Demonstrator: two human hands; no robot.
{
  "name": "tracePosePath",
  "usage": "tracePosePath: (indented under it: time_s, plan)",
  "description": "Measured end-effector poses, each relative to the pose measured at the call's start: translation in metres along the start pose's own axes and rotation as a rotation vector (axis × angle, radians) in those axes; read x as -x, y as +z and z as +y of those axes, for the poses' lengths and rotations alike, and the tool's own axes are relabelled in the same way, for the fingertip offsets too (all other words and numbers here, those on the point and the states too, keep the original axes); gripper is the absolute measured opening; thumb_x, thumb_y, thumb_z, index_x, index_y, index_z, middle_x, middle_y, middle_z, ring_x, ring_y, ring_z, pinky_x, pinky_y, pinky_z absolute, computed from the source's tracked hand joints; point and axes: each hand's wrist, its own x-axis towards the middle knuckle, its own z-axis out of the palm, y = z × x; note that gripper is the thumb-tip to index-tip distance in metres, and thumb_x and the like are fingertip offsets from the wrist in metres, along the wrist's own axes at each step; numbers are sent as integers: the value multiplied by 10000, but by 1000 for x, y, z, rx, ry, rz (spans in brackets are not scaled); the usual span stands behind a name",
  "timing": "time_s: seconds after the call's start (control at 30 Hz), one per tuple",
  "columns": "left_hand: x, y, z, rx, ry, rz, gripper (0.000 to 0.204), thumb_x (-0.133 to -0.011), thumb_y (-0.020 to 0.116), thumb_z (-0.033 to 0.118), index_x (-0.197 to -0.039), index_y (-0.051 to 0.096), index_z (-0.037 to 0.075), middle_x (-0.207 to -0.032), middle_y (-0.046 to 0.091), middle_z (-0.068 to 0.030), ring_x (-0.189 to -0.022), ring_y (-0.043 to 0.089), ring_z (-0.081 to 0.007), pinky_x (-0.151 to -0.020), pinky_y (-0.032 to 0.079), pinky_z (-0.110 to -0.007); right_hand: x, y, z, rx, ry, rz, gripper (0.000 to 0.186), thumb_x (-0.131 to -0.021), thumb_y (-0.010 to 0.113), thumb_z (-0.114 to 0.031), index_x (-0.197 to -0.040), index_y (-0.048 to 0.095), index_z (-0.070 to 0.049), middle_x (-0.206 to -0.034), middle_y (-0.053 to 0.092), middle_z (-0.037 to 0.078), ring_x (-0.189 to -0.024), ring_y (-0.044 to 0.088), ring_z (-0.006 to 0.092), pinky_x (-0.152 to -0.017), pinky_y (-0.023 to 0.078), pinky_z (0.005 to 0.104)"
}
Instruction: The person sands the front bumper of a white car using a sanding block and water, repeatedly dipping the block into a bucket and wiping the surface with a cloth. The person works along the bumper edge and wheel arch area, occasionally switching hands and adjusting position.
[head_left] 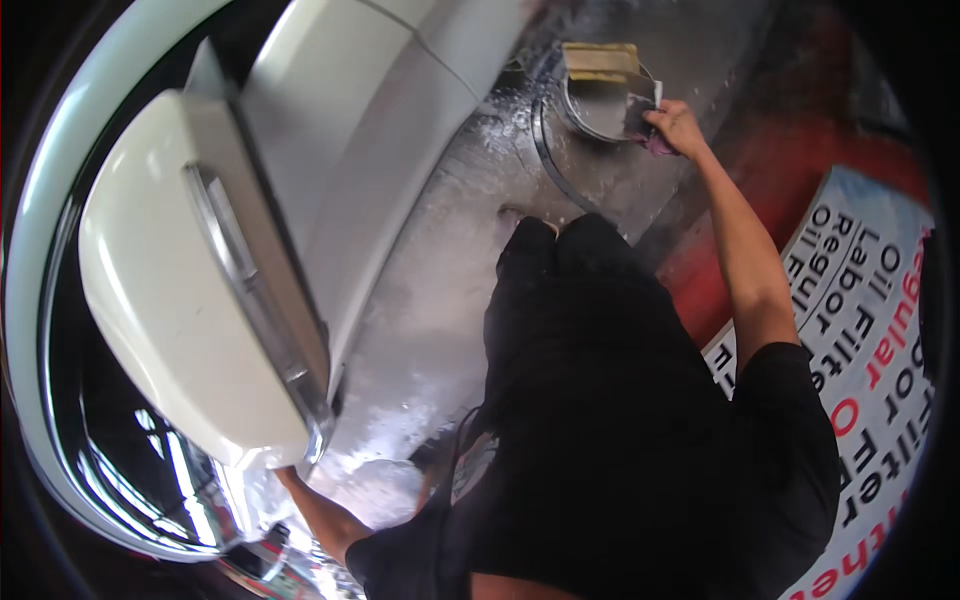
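Observation:
My right hand (677, 127) is closed on a dark cloth (640, 115) with a pinkish lower part, held at the side of a round bucket (600, 108). A yellowish, flat-sided block (600, 62), possibly a sponge, lies across the bucket's far rim. On the left, a cream-white car side mirror (165, 270) fills much of the view. My left hand (284, 474) reaches to the near end of its housing; the fingers are hidden behind it, so their grip does not show.
The pale car body (370, 110) runs beyond the mirror, with dark window glass (120, 480) at left. A dark hose (548, 150) curves over the wet floor (420, 270) beside the bucket. A printed signboard (850, 260) leans at right, by a red surface (700, 275).

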Motion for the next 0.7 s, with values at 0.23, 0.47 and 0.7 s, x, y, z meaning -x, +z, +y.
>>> tracePosePath:
  time_s: [0.23,0.47,0.7]
  plan:
    - [9,-10,52,-105,-66,-145,711,-871,778,532,-1324,591,17,-982,683,-161,-562,638,-231,-385,532,-345,95,47,20,-230,188,10,360,-846,688,-314,-928,734,33,-797,728,187,-753,726,298,-737,544,390]
    - [13,-2,79,-88,-111,-97,599,-879,798,425,-1228,574,-7,-974,646,-166,-606,648,-266,-397,540,-372,185,103,99,-522,448,140,321,-854,714,-267,-920,735,46,-763,716,136,-688,683,194,-675,523,335]
    - [4,-28,55,-91,-124,-197,453,-876,769,147,-1265,571,24,-1013,667,-166,-659,679,-329,-422,570,-390,247,162,107,-884,721,301,266,-882,734,-249,-968,735,3,-814,710,44,-685,639,121,-640,504,292]
